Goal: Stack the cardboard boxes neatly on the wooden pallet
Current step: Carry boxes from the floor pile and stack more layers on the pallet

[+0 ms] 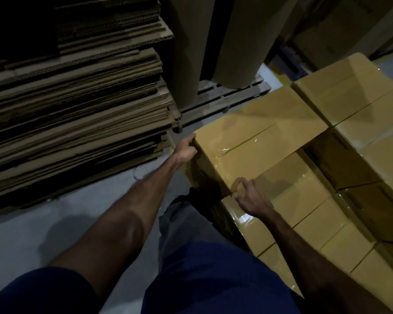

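A single wide-angle view sits at the person's head and looks steeply down and forward, so the person's own torso and legs fill the near edge. It is close: both forearms reach up from the bottom toward mid-frame. The grey floor (61, 214) lies near left, a stack of flattened cardboard (77, 109) at far left, taped boxes (315, 200) at right (edges bend from lens distortion). No second view shares the scene.
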`<state>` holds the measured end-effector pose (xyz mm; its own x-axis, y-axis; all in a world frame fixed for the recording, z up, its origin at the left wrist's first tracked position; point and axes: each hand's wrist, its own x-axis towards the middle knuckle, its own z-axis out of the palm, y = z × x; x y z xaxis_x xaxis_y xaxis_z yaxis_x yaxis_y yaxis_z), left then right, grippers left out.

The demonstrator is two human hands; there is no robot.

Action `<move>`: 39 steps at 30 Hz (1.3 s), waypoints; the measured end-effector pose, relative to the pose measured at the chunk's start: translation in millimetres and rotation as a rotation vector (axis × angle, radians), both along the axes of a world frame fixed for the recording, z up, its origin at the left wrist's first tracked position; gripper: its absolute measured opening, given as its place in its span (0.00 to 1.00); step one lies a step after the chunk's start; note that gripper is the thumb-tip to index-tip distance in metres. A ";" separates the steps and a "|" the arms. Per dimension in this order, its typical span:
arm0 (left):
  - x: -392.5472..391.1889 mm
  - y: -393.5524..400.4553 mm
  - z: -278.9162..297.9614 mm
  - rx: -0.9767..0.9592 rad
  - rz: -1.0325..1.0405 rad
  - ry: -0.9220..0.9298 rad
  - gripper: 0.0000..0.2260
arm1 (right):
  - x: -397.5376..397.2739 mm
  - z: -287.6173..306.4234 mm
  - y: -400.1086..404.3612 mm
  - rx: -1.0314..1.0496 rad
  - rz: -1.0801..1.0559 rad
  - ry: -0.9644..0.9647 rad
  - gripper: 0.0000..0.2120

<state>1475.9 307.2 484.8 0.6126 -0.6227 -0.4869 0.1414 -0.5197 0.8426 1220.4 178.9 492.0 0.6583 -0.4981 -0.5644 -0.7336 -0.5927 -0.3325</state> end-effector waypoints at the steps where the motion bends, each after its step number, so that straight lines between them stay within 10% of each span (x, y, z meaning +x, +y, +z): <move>1: -3.2 0.7 -3.0 -0.006 -0.001 -0.002 0.33 | -2.9 -0.8 -1.5 -0.033 0.057 0.025 0.31; 12: -3.9 -4.8 -21.0 -0.055 0.083 -0.069 0.29 | -18.1 -20.0 -28.9 -0.371 0.652 0.166 0.41; 39: 1.7 -10.9 -50.2 0.004 0.167 0.011 0.30 | 16.8 -35.1 -58.0 -0.543 1.090 0.117 0.52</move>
